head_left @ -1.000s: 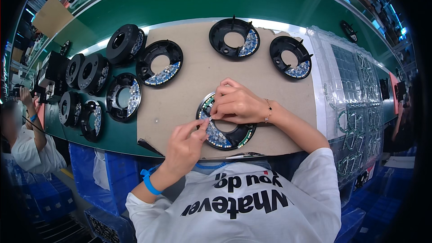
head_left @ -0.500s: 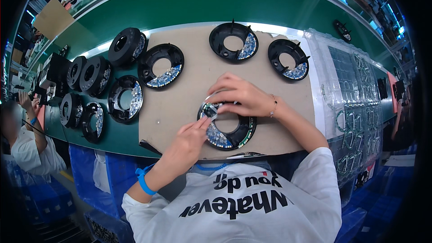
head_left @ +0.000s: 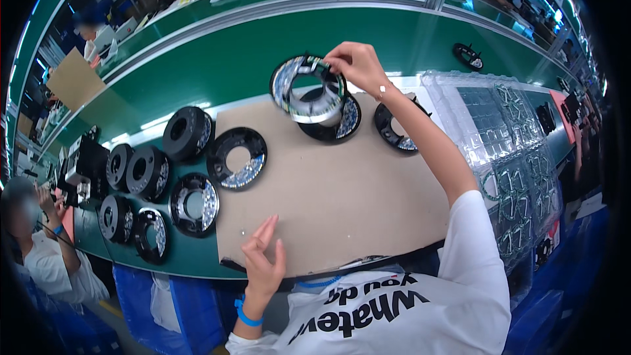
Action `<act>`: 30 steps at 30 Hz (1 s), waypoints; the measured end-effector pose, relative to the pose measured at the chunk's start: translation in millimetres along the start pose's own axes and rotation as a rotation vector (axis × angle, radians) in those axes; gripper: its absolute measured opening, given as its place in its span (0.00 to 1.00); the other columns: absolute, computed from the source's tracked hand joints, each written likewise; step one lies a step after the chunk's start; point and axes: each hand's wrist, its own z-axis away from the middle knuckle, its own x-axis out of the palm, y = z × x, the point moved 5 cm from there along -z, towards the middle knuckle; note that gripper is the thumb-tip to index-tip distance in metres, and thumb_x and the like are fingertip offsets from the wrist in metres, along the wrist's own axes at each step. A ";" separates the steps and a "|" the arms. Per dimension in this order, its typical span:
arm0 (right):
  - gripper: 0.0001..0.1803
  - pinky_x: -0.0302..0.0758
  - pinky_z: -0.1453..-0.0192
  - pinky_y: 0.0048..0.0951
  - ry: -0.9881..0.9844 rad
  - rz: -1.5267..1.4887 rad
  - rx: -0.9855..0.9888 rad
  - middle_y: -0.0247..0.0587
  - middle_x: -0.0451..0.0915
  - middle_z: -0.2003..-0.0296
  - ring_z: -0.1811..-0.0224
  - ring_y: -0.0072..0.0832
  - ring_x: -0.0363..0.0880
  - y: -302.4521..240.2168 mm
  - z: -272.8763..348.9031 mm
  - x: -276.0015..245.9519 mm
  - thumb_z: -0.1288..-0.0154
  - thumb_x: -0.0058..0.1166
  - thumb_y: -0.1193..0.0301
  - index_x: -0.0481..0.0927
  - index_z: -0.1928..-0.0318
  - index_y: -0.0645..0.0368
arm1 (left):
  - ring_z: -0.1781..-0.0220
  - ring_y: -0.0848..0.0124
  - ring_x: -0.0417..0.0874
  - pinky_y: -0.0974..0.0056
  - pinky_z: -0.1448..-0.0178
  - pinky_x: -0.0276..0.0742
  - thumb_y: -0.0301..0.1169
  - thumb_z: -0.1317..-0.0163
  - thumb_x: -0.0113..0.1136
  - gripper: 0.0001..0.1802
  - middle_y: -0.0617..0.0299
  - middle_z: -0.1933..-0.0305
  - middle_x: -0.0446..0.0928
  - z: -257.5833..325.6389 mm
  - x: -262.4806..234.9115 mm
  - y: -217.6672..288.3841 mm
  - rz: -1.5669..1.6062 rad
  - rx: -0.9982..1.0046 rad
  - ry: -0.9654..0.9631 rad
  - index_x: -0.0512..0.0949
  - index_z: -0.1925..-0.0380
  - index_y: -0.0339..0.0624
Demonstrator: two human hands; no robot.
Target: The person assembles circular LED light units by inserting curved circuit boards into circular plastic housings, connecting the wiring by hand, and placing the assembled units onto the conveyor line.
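My right hand [head_left: 360, 69] grips the rim of a black ring-shaped housing [head_left: 282, 84] fitted with circuit boards. It is lifted and tilted over the far edge of the cardboard, slightly blurred. Partly hidden behind it lies another black ring housing [head_left: 350, 117] with a blue board section. A further ring housing [head_left: 388, 133] rests to the right, half covered by my right forearm. My left hand [head_left: 264, 260] holds nothing, its fingers apart above the front edge of the cardboard [head_left: 342, 197]. Left of centre, one more ring housing [head_left: 220, 172] lies on the cardboard.
Several black ring housings [head_left: 146, 172] stand or lie on the green table at left. Clear plastic trays [head_left: 506, 151] with green ring-shaped boards are at right. A small black part [head_left: 468, 56] sits far right. Blue bins [head_left: 197, 309] are below the table. A co-worker [head_left: 49, 250] sits at left.
My right hand has carried the ring housing from the near cardboard up and away to the far edge. My left hand has let go and opened. The view has shifted.
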 end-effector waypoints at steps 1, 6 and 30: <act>0.04 0.77 0.71 0.25 0.054 0.057 0.051 0.44 0.80 0.77 0.75 0.27 0.82 14.8 -12.1 -5.8 0.46 0.57 0.76 0.81 0.71 0.65 | 0.42 0.52 0.71 0.62 0.46 0.62 0.17 0.44 0.51 0.18 0.43 0.46 0.72 1.5 0.9 -2.4 0.063 -0.024 0.014 0.53 0.63 0.39; 0.03 0.78 0.61 0.37 0.266 0.546 0.216 0.51 0.80 0.75 0.67 0.43 0.81 90.8 -37.3 -34.3 0.51 0.58 0.72 0.84 0.75 0.57 | 0.42 0.52 0.71 0.60 0.42 0.69 0.16 0.44 0.50 0.17 0.38 0.46 0.70 -1.5 -0.2 -0.8 0.117 -0.055 -0.060 0.53 0.65 0.39; 0.07 0.77 0.60 0.37 0.343 1.320 0.456 0.44 0.74 0.63 0.59 0.40 0.77 210.0 27.8 -220.0 0.49 0.53 0.74 0.79 0.66 0.56 | 0.37 0.48 0.60 0.52 0.36 0.57 0.38 0.50 0.65 0.30 0.48 0.49 0.69 -168.7 120.7 -17.8 -0.058 -0.095 0.089 0.66 0.52 0.34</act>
